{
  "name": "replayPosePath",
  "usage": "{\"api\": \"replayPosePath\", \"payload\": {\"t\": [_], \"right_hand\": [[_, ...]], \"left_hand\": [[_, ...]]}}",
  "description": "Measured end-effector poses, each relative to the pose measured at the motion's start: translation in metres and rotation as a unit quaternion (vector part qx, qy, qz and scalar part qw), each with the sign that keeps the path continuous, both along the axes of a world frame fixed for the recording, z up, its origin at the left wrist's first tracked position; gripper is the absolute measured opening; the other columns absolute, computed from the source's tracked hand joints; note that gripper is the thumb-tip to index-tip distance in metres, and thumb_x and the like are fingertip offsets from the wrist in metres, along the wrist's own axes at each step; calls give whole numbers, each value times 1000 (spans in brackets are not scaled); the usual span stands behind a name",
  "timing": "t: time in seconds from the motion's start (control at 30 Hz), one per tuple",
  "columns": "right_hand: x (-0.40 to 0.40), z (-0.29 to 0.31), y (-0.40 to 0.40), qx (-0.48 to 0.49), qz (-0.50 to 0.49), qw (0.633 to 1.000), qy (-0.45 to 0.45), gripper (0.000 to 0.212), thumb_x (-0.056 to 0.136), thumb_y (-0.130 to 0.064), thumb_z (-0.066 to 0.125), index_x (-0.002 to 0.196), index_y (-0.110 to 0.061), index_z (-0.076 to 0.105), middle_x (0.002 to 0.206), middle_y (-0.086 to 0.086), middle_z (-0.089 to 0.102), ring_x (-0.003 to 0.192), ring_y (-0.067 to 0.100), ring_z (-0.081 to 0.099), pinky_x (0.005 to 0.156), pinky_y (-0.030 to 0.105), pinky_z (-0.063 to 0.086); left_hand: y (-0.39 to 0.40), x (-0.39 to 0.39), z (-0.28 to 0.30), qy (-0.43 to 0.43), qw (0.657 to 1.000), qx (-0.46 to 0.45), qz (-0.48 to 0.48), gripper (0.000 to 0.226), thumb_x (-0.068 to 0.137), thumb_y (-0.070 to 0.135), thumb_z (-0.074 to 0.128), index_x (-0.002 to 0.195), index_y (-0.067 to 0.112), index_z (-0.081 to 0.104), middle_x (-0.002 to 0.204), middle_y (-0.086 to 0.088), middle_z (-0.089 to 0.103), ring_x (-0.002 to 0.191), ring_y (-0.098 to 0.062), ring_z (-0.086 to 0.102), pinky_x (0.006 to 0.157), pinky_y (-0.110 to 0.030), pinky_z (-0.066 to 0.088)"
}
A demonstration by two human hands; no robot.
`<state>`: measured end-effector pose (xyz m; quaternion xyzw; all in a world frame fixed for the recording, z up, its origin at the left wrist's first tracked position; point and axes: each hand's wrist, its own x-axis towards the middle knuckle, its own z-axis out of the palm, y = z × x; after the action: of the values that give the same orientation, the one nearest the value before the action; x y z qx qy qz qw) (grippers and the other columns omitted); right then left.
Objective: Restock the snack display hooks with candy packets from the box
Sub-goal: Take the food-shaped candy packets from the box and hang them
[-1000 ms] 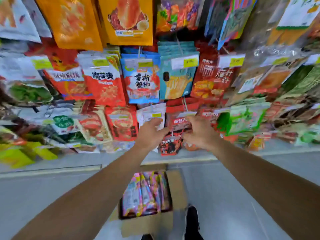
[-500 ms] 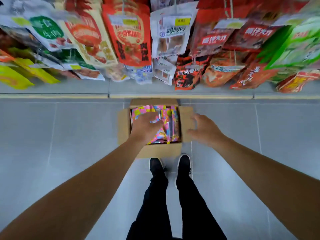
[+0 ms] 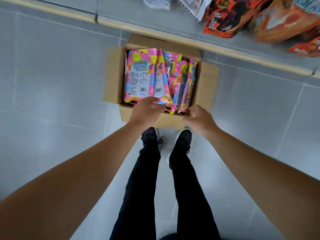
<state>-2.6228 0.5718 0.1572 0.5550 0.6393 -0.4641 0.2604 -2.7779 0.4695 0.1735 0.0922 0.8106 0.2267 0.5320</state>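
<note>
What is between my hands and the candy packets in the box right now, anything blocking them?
Nothing visible. The box has its flaps folded out, so the candy packets lie uncovered. The left hand is already at the near end of the packets, and the right hand hovers at the near right corner.
</note>
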Motion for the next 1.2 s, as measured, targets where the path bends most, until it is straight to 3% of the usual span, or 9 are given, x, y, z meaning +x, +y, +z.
{"api": "replayPosePath", "payload": {"t": [0.1, 0.3, 0.4, 0.5, 0.73, 0.83, 0.9, 1.03, 1.2], "right_hand": [[-5, -59, 2, -1, -27, 1000, -1, 25, 81, -26, 63, 104, -18, 57, 106, 4, 62, 100, 25, 58, 79, 32, 47], [-19, -164, 19, 56, -79, 995, -3, 32, 87, -26, 68, 112, -14, 53, 94, -2, 59, 93, 25, 58, 73, 31, 43], [-21, -203, 26, 85, -79, 993, -14, 57, 85, -38, 69, 131, -11, 49, 120, 5, 65, 107, 30, 63, 80, 32, 47], [-21, -220, 29, 95, -71, 992, -39, 55, 87, -38, 67, 132, -13, 49, 128, 10, 63, 114, 34, 61, 90, 35, 48], [17, -181, 35, 90, -194, 977, 22, 20, 88, -20, 51, 102, -17, 64, 100, 5, 67, 92, 29, 61, 68, 26, 38], [33, -145, 33, 65, -235, 967, 79, 26, 78, -21, 51, 99, -19, 68, 95, 0, 71, 91, 23, 65, 72, 29, 50], [42, -120, 33, 52, -234, 965, 106, 37, 72, -23, 49, 103, -20, 70, 95, -4, 73, 92, 19, 68, 78, 31, 55], [41, -88, 19, 77, -138, 974, 164, 32, 75, -27, 57, 105, -24, 69, 86, -11, 71, 78, 1, 65, 64, 14, 50], [25, -62, -4, 202, 82, 946, 241, 69, 74, -38, 62, 139, -17, 53, 128, 3, 59, 116, 23, 56, 97, 39, 48]], "left_hand": [[0, -2, -50, -8, 1000, -6, 19, 41, 87, 26, 64, 127, 21, 62, 118, 5, 66, 96, -10, 59, 63, -13, 41], [4, -7, -143, -22, 998, -8, 53, 39, 87, 25, 64, 125, 21, 62, 113, 6, 70, 83, -4, 60, 59, -14, 41], [9, -2, -177, -30, 997, -7, 67, 37, 86, 24, 64, 123, 21, 64, 112, 3, 71, 88, -11, 61, 67, -21, 44], [14, 7, -195, -62, 994, 3, 85, 38, 80, 26, 67, 117, 21, 65, 109, -2, 72, 89, -15, 66, 75, -27, 50], [32, 23, -183, -107, 986, 18, 127, 51, 58, 35, 68, 107, 20, 68, 95, -9, 73, 86, -24, 71, 88, -52, 56], [43, 28, -155, -150, 977, 42, 144, 56, 64, 22, 69, 118, 9, 64, 86, -12, 69, 80, -27, 65, 85, -49, 55], [50, 33, -136, -168, 977, 56, 120, 49, 78, 16, 70, 125, 8, 60, 100, -14, 69, 92, -29, 67, 89, -48, 56], [64, 47, -103, -236, 963, 88, 98, 41, 93, 21, 62, 132, 19, 53, 106, 0, 68, 99, -18, 69, 82, -31, 59], [63, 53, -65, -199, 957, 132, 166, 23, 95, 32, 61, 113, 18, 64, 97, -7, 71, 82, -22, 70, 66, -33, 56]]}}
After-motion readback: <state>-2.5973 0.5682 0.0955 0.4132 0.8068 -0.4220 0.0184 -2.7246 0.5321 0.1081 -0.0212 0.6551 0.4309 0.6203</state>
